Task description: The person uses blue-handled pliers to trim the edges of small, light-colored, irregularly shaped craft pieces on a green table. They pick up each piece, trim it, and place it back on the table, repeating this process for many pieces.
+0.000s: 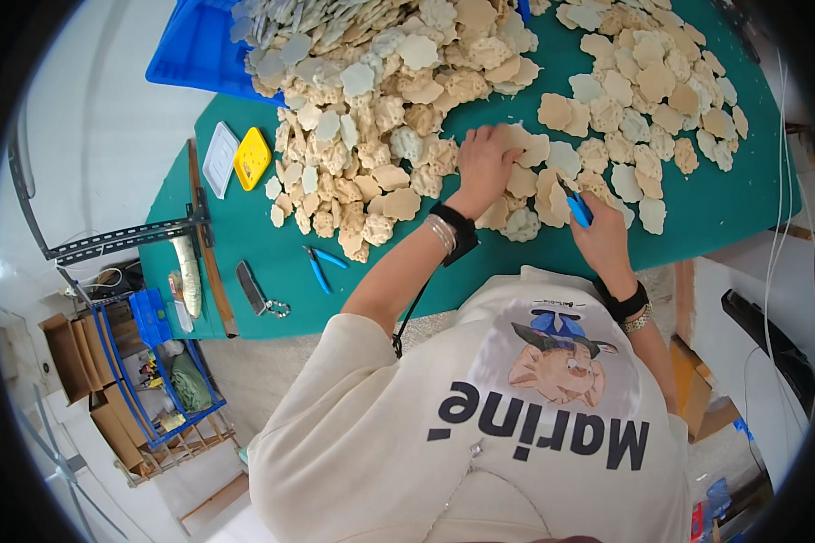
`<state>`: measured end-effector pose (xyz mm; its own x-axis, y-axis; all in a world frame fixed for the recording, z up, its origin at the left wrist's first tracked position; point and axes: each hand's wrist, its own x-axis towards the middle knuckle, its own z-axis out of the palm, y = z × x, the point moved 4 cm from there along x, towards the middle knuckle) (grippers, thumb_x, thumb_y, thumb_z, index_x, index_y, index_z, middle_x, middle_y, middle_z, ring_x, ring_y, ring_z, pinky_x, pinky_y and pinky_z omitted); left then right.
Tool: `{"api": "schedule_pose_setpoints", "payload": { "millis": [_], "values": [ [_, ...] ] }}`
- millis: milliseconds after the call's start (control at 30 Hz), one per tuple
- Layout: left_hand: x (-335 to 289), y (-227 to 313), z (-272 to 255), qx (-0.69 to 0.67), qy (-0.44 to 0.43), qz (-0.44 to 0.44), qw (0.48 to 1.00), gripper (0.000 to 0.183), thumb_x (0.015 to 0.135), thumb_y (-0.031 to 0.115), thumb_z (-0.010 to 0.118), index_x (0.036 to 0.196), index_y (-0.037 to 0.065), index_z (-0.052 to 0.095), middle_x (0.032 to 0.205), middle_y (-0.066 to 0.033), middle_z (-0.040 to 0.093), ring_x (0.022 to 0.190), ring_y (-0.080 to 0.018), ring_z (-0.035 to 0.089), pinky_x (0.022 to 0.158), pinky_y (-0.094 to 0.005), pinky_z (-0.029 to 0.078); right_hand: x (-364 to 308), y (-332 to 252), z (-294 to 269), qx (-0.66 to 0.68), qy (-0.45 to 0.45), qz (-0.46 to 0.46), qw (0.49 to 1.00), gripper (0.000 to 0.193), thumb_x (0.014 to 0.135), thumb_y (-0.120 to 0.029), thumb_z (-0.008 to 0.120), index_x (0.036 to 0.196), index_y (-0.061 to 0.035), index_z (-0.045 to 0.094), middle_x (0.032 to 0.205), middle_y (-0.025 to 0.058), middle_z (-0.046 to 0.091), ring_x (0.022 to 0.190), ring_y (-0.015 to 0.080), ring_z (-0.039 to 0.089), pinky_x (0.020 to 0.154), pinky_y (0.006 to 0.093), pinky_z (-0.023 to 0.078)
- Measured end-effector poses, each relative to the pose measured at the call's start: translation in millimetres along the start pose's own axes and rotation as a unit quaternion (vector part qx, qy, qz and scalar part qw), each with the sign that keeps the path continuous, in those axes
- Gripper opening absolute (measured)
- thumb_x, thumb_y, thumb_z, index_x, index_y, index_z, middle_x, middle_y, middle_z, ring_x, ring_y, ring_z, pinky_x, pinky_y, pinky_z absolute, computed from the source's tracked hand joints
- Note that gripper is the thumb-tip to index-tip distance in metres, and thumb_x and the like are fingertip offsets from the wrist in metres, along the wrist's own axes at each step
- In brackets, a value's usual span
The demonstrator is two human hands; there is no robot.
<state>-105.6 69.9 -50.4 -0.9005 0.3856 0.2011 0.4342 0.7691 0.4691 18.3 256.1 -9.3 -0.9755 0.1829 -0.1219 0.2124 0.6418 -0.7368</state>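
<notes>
Blue-handled cutters (pixel 580 213) are sitting gripped in the right hand (pixel 603 239); the left hand (pixel 485 165) is touching a beige piece (pixel 534 148) on the counter (pixel 376 288), grasp unclear. Trimming is seemingly proceeding, calling for careful blade alignment.

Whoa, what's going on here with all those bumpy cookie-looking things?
Someone is working at a green table with lots of pale, wavy-edged pieces. The left hand reaches to a flat piece, while the right hand holds blue-handled pliers. A big heap lies ahead, with a looser spread to the right. Another pair of pliers rests on the table.
</notes>
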Motion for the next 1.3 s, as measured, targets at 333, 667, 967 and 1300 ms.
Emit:
{"api": "schedule_pose_setpoints", "payload": {
  "millis": [333,667,967,1300],
  "values": [
    [20,0,-12,-0.248,-0.133,-0.089,0.956,0.034,0.088,0.015,0.068,0.119,0.004,0.060,0.100,-0.0108,0.064,0.090,-0.0263,0.064,0.074,-0.0367,0.055,6,0,-11,-0.018,0.057,-0.055,0.997,0.017,0.082,-0.013,0.066,0.094,-0.0022,0.062,0.077,0.0179,0.062,0.069,0.0369,0.062,0.061,0.0430,0.048],
    [-30,34,-42,-0.565,-0.242,-0.175,0.769,0.024,0.098,0.010,0.057,0.120,0.003,0.058,0.110,-0.0105,0.069,0.088,-0.0179,0.070,0.067,-0.0299,0.060,15,-28,-3,-0.048,-0.003,-0.116,0.992,0.032,0.081,-0.013,0.066,0.112,-0.0053,0.066,0.081,0.0151,0.064,0.076,0.0327,0.063,0.067,0.0419,0.049],
    [-33,37,-41,-0.557,-0.253,-0.175,0.771,0.023,0.099,0.008,0.055,0.121,0.004,0.058,0.105,-0.0090,0.070,0.086,-0.0160,0.069,0.064,-0.0279,0.057,4,-25,-5,-0.055,-0.020,-0.101,0.993,0.034,0.081,-0.011,0.066,0.115,-0.0027,0.064,0.084,0.0187,0.064,0.073,0.0322,0.062,0.066,0.0403,0.049],
    [-37,38,-42,-0.543,-0.258,-0.184,0.778,0.022,0.098,0.005,0.055,0.120,0.005,0.061,0.101,-0.0064,0.069,0.081,-0.0137,0.067,0.062,-0.0272,0.057,2,-33,-5,-0.070,-0.030,-0.092,0.993,0.033,0.079,-0.007,0.063,0.113,-0.0051,0.065,0.085,0.0165,0.065,0.076,0.0342,0.064,0.066,0.0433,0.049]
  ]
}}
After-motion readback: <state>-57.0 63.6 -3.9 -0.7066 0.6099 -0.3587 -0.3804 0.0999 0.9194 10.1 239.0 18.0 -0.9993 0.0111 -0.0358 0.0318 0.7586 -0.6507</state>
